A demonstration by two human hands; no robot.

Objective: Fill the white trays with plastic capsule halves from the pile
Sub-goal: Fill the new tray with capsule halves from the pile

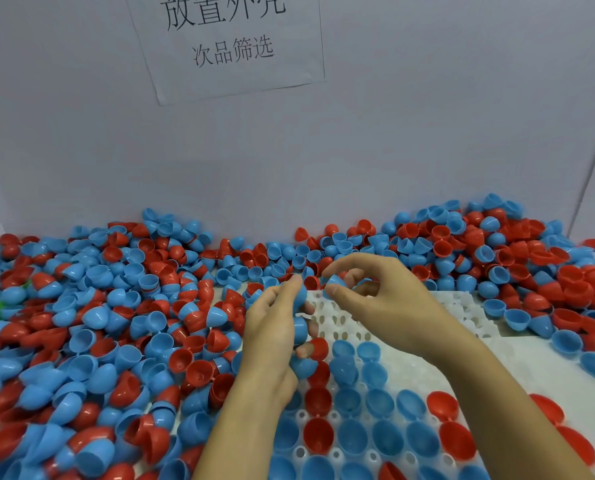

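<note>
My left hand clutches stack of blue halves above white tray; my right hand pinches blue half. Seat it cup-up in empty pocket beyond filled rows. Pile left of tray.

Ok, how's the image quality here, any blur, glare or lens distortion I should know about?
Head view: even, soft light, no harsh glare; the pile smears with blur toward the bottom-left edge; wide-angle bending stretches capsule halves in the white tray near the bottom; both the left hand and right hand look fairly sharp.
</note>
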